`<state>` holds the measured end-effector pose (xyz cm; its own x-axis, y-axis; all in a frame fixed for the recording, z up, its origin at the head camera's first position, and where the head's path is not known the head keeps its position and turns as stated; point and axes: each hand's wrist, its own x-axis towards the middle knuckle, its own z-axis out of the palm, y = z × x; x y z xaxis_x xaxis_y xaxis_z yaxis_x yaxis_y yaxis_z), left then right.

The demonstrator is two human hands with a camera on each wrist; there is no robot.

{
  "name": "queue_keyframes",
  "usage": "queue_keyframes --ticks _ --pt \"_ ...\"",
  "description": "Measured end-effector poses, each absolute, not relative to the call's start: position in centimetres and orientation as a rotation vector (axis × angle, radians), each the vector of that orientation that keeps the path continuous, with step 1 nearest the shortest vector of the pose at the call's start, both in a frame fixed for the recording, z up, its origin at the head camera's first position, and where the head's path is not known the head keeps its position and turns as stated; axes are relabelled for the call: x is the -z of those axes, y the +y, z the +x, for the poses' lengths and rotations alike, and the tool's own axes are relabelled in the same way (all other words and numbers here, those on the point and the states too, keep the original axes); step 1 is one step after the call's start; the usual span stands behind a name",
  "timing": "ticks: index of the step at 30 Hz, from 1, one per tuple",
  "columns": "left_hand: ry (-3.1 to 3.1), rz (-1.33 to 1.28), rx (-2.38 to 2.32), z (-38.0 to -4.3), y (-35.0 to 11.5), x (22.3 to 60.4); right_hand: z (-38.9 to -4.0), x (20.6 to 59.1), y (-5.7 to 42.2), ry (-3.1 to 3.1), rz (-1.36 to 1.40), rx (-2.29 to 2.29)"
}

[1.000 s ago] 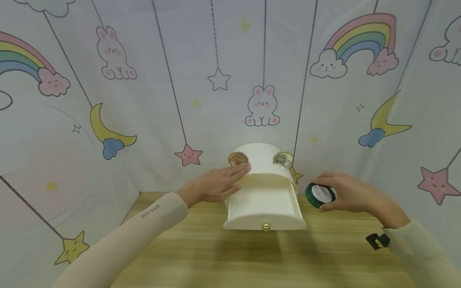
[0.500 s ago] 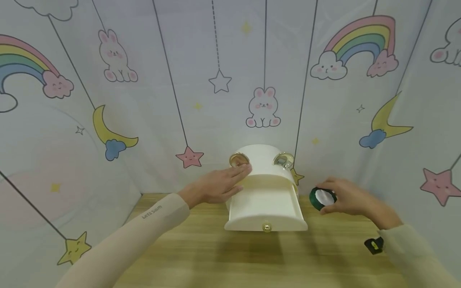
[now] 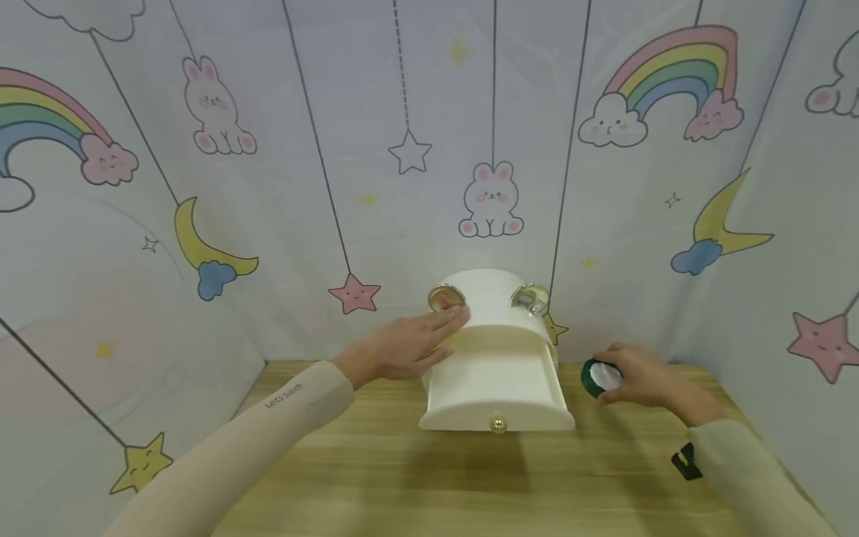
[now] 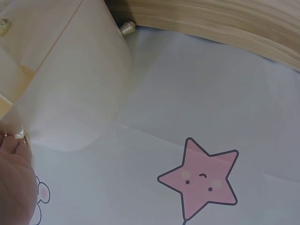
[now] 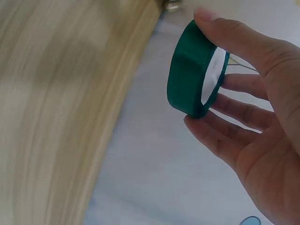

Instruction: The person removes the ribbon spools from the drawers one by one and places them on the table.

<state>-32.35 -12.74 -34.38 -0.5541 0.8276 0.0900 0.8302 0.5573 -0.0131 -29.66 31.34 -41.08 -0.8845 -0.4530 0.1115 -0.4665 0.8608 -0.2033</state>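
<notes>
A cream-white drawer box with a rounded top and gold round ornaments stands against the back wall. Its front drawer, with a gold ball knob, is pulled out, and nothing shows inside. My left hand rests with straight fingers on the box's upper left front, by the left ornament; only part of that hand shows in the left wrist view. To the right of the box, my right hand holds a green ribbon roll by its edges, between thumb and fingers. White shows in the roll's centre.
The box stands on a wood-grain table. A fabric backdrop with printed rabbits, stars and rainbows rises behind and on both sides. A small black piece shows beside the right sleeve.
My right hand, holding the ribbon roll, has shifted slightly down and to the right in the head view. The left hand and the pulled-out drawer stay as they were.
</notes>
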Motion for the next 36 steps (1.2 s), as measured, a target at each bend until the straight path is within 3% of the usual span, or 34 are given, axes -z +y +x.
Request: queue_keyframes --ticks 36 --pt "-2.701 -1.415 0.031 -32.4 -12.6 34.6 -33.7 48.7 30.8 -3.046 0.736 -0.462"
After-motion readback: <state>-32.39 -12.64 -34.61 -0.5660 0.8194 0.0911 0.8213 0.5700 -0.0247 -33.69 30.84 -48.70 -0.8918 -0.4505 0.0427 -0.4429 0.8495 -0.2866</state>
